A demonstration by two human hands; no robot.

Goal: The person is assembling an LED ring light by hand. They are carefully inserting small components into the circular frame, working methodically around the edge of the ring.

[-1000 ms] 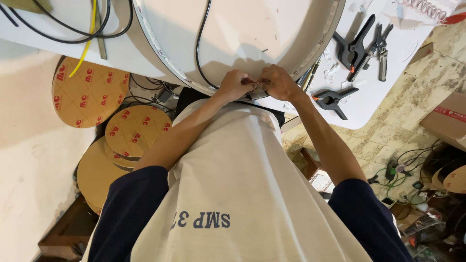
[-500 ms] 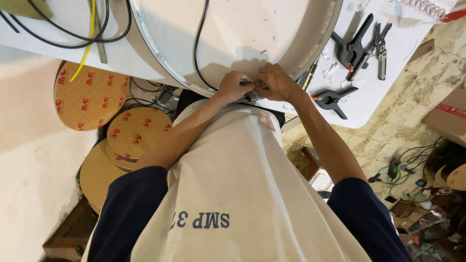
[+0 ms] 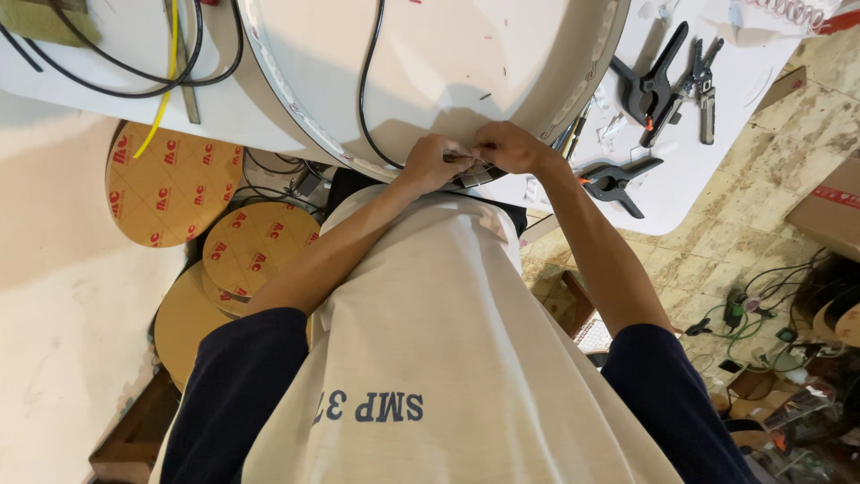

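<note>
A large round white drum-shaped housing point(image 3: 448, 63) lies on the white table point(image 3: 717, 134), its near rim at my chest. My left hand point(image 3: 434, 161) and my right hand point(image 3: 506, 148) meet at that rim, fingers pinched together on a small thin piece at the rim edge; what the piece is I cannot tell. A black cable point(image 3: 367, 90) runs down across the housing's face to the rim beside my left hand. A strip of small white blocks lines the inside of the rim.
Black spring clamps point(image 3: 649, 81) and pliers point(image 3: 703, 85) lie on the table at right, another black clamp point(image 3: 618, 179) near my right forearm. Black cables and a yellow cable point(image 3: 166, 81) cross the table's left. Round brown discs point(image 3: 170, 184) lean below. Cables litter the tiled floor.
Both hands stay pinched at the same spot on the rim; the fingers shifted only slightly.
</note>
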